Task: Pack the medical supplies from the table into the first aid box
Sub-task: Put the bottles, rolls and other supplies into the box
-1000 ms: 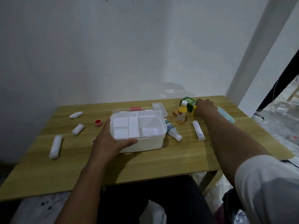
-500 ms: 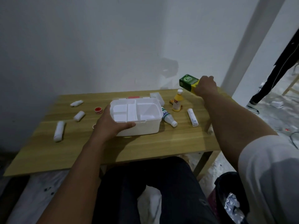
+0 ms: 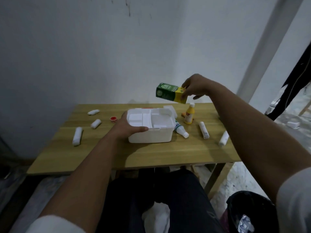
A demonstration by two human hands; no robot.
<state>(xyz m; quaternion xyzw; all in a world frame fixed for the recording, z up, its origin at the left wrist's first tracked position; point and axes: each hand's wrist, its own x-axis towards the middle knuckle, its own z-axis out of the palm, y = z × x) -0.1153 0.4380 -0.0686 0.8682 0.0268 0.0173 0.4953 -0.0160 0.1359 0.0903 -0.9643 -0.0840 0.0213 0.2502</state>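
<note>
Hands apart | right hand (image 3: 195, 86) is reaching out raised, pinching green-and-yellow carton (image 3: 170, 93) in the air above first aid box (image 3: 151, 126) | left hand (image 3: 127, 127) is gripping box's left rim on table (image 3: 151, 153)

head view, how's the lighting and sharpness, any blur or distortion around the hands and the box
Head view: dim, flat room light with a bluish cast; the left hand and forearm throw a soft shadow on the table; the first aid box is blown out white, its dividers faint; the green and yellow carton in the right hand is slightly soft, print unreadable; wide-angle stretch enlarges the forearms near the edges.
</note>
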